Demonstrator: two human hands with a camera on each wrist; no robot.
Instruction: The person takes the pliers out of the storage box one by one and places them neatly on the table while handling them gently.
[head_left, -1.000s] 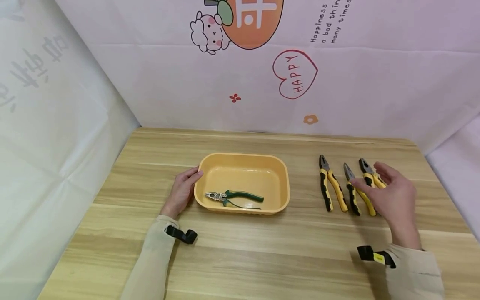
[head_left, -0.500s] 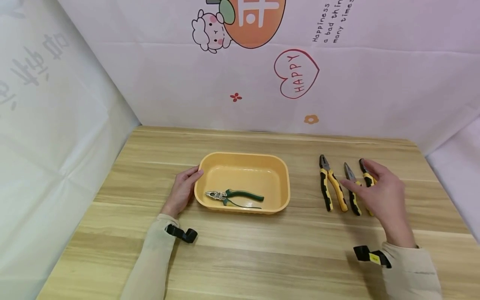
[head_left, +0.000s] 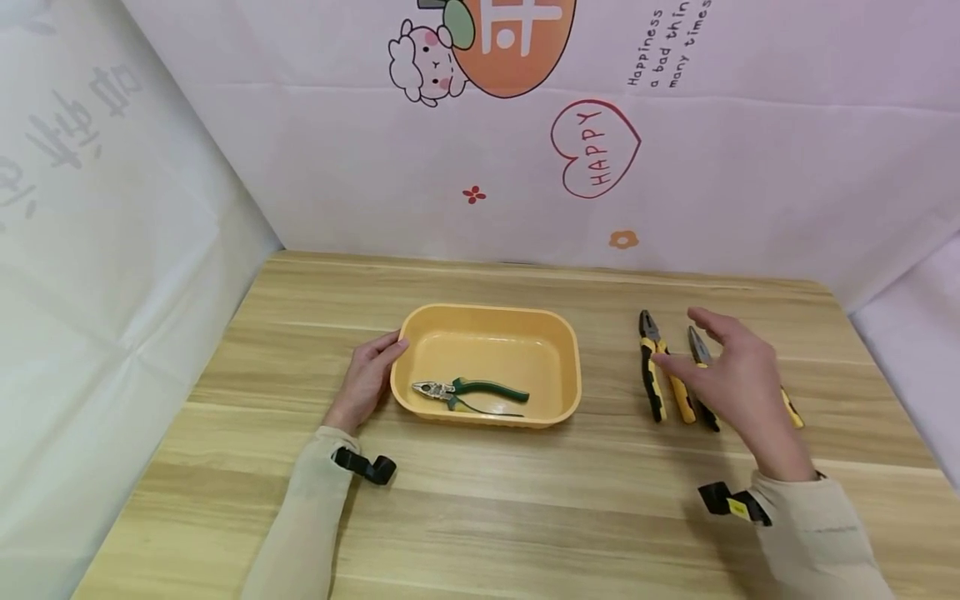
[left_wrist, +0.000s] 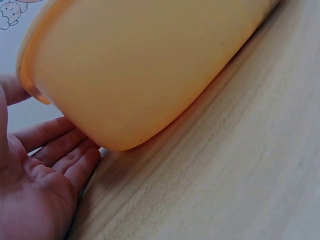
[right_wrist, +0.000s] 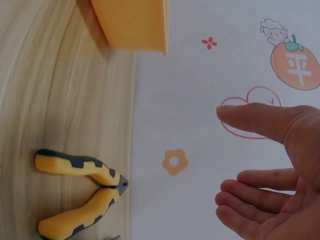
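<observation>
My left hand [head_left: 365, 379] holds the left end of a yellow plastic basin [head_left: 487, 311], thumb over the rim and fingers along the outer wall. Inside lies a pair of combination pliers [head_left: 472, 390] with green handles. My right hand [head_left: 738, 379] hovers over the pliers at the right, thumb and fingers spread, holding nothing. Below its thumb is a pair of yellow-and-black pliers [head_left: 650, 379]. Needle-nose pliers [head_left: 699, 343] are partly covered by the hand. Of a third pair, only a yellow handle end [head_left: 791, 410] shows.
The basin stands near the middle of the wooden table [head_left: 480, 508], with the pliers row to its right. A printed white cloth [head_left: 337, 167] hangs behind the table's back edge. Another white cloth [head_left: 135, 275] hangs at the left.
My right hand has moved left across the pliers, from the rightmost pair toward the leftmost. My left hand and the basin stay in place.
</observation>
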